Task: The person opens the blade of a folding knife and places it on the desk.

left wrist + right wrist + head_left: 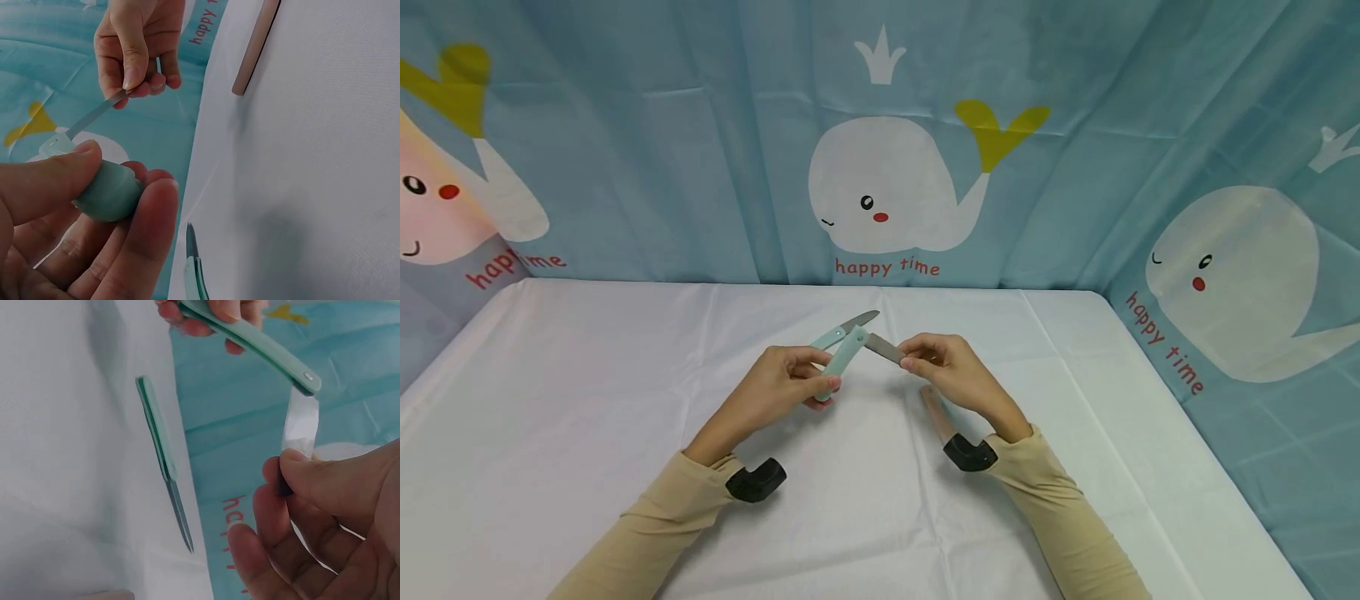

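Observation:
My left hand grips the mint-green handle of a folding knife above the white cloth. The thumb and fingers of my right hand pinch the grey blade of this same knife near its end. The blade stands out from the handle at an angle, bent at the pivot. Behind it on the cloth lies a second mint-green folding knife, its pointed blade folded out. The tip of the held blade is covered by my right fingers.
A pinkish-brown handle-like piece lies on the white tablecloth beneath my right wrist. Black wrist cameras sit at both sleeves. A blue curtain with printed whales borders the table at the back and sides.

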`<state>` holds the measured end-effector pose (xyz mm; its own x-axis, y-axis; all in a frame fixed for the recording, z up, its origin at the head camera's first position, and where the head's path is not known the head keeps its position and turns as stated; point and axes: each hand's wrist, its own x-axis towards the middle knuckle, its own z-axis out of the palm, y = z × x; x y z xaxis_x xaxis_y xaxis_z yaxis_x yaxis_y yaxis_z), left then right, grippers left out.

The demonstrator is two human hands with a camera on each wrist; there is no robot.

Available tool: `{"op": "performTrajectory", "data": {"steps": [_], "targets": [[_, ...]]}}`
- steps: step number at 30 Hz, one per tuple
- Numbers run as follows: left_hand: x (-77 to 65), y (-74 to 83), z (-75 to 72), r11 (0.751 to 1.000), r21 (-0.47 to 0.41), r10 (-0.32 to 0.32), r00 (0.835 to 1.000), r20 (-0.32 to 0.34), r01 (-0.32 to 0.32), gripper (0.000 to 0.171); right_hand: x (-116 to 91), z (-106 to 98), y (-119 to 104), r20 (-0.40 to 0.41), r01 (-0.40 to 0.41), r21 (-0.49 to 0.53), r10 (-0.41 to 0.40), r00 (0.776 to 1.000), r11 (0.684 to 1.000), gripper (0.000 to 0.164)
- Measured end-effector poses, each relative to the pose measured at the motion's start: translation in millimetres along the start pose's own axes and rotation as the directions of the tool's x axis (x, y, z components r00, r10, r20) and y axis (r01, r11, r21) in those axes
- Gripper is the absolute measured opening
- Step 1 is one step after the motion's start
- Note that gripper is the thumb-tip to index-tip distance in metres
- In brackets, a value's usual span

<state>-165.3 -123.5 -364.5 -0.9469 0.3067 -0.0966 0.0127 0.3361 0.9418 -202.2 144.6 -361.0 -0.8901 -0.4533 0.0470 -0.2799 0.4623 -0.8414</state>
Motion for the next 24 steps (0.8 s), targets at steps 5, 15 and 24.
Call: {"op": "performTrajectory", "data": {"steps": [5,15,24], "targets": [[-0.7,-0.8,-2.2,1.000,0.018,-0.009,0.999,0.036,0.009,0.038,0,-5,1,-0.006,0.024,-0.039,-0.025,1.000,0.999,0.019],[-1.2,-4.1,-5.2,0.999,0.044,-0.014,0.987,0.157,0.008,0.029,0,-12,8,-0.005,0.091,-0.075,-0.092,0.996,0.993,0.020],[-1.9,-7.5,-3.7,0.996,0.091,-0.033,0.971,0.237,0.012,0.022,0,-12,12,-0.017,0.114,-0.067,-0.115,0.993,0.991,0.021]]}}
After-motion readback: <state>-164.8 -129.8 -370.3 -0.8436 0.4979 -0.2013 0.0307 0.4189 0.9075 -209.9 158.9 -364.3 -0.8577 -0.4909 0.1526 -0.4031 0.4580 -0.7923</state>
